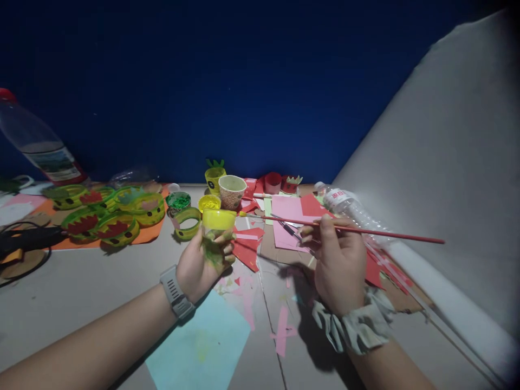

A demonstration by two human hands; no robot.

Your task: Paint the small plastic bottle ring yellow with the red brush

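My left hand (209,257) is closed around a small clear cup section coated with yellow paint (218,219). Green paint stains its fingers. In my right hand (341,254) a long red-handled paintbrush (390,234) lies level, its yellow tip (242,214) beside the right edge of the painted piece. Just behind stand a tub of yellow paint (209,202), a tub of green paint (179,200) and a patterned paper cup (232,190). A painted yellow-green ring (188,224) lies left of my left hand.
Several painted rings (117,227) sit on orange paper at left, near a large bottle (44,143) and a black tool (30,244). Pink paper (284,211) and a clear bottle (357,214) lie right. Light-blue paper (203,341) is in front. A blue wall (227,86) stands behind.
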